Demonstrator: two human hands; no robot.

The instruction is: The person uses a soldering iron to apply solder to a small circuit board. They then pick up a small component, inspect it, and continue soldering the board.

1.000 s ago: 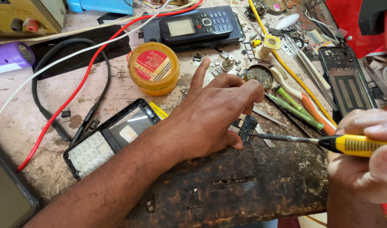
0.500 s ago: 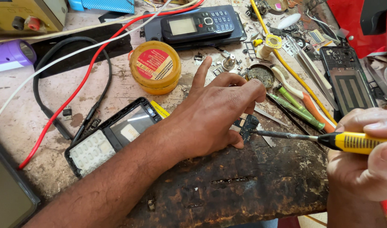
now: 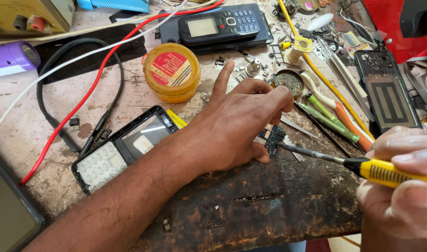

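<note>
Left hand [image 3: 236, 126] pins small dark circuit board [image 3: 273, 138] under its fingertips on scorched surface [image 3: 250, 205]. Right hand [image 3: 402, 186] grips yellow-handled iron [image 3: 358, 165], tip at board edge. Risk: tip slips, burns nearby fingertips or bridges pads.

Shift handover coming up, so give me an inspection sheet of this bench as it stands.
Surface: worn, stained bench with a dark scorched wooden block at the front.
Job's things: left hand pins a small circuit board; right hand holds a yellow-handled screwdriver, its tip at the board.
Clutter: yellow tin, keypad phone, open phone shell, tweezers, green and orange tools, loose small parts.
Grippers: both hands occupied.
Cables: red, white, black, yellow.
Surroundings: purple torch, yellowish device.
</note>
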